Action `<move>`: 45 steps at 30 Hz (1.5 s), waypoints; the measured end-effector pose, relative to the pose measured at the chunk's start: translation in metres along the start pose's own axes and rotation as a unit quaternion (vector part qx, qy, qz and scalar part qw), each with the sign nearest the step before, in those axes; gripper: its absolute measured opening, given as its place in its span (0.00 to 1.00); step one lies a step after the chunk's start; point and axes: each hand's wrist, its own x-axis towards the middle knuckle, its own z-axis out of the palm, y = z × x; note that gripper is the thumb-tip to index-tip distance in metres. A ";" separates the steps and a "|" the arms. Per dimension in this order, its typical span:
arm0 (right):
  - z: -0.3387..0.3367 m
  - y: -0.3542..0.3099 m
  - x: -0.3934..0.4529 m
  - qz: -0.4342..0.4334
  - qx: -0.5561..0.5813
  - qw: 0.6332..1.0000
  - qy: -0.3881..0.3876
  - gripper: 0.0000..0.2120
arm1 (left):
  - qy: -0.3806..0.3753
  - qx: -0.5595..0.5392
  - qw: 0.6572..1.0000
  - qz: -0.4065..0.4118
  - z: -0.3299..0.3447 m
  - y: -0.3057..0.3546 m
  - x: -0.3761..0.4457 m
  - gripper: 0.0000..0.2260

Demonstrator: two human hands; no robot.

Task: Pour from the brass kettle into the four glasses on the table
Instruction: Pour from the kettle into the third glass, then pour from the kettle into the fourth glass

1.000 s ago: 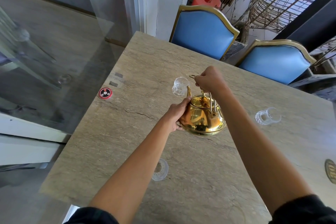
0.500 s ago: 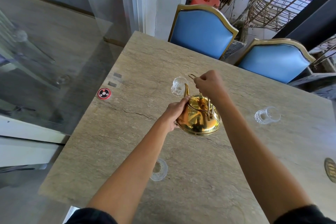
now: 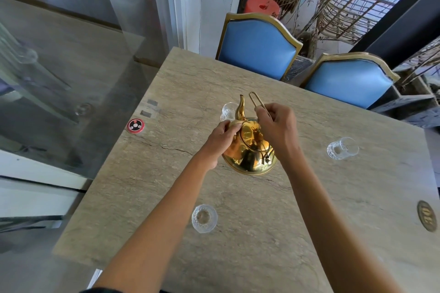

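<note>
I see no brand or label I can read; the round brass plaque (image 3: pixel 427 219) at the table's (image 3: pixel 147 197) right edge carries marks too blurred to make out, and the red and black disc (image 3: pixel 135 125) well to the left of my hands shows only white dots. My right hand (image 3: pixel 277 123) has its fingers pinched around the wire handle (image 3: pixel 258 103) of the kettle (image 3: pixel 250 150); my left hand (image 3: pixel 222 135) grips the kettle's shoulder below the spout. Half a second ago the spout dipped lower toward the far glass (image 3: pixel 227 112); now the kettle sits more upright, spout raised, handle loop sticking out beyond my right fingers. One glass (image 3: pixel 204 218) stands nearer me than my hands, another (image 3: pixel 342 148) well to their right.
</note>
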 end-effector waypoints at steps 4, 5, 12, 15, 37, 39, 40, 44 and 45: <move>-0.011 -0.006 -0.025 -0.008 0.029 1.000 0.003 0.10 | -0.001 0.028 1.000 -0.002 -0.002 0.008 -0.029 0.06; -0.014 -0.008 -0.032 -0.009 0.032 0.999 0.004 0.10 | 0.001 0.034 0.999 -0.001 -0.001 0.009 -0.037 0.05; -0.029 -0.012 -0.098 -0.016 0.036 0.999 0.001 0.09 | 0.003 0.063 0.998 0.004 0.010 -0.010 -0.094 0.09; -0.032 -0.009 -0.128 -0.008 0.046 0.999 0.002 0.09 | 0.003 0.073 0.997 0.004 0.014 -0.025 -0.119 0.15; -0.036 0.051 -0.293 0.045 -0.034 0.995 -0.077 0.08 | -0.020 0.081 0.990 -0.115 0.039 -0.169 -0.247 0.05; -0.029 0.056 -0.295 0.059 -0.042 0.993 -0.090 0.08 | -0.017 0.078 0.988 -0.130 0.038 -0.180 -0.249 0.08; -0.025 0.058 -0.295 0.064 -0.045 0.992 -0.096 0.09 | -0.014 0.073 0.987 -0.139 0.037 -0.184 -0.249 0.10; -0.010 0.060 -0.290 0.072 -0.063 0.989 -0.117 0.09 | -0.009 0.059 0.983 -0.174 0.033 -0.192 -0.249 0.19; -0.006 0.060 -0.288 0.072 -0.071 0.988 -0.119 0.09 | -0.009 0.057 0.982 -0.180 0.031 -0.193 -0.249 0.20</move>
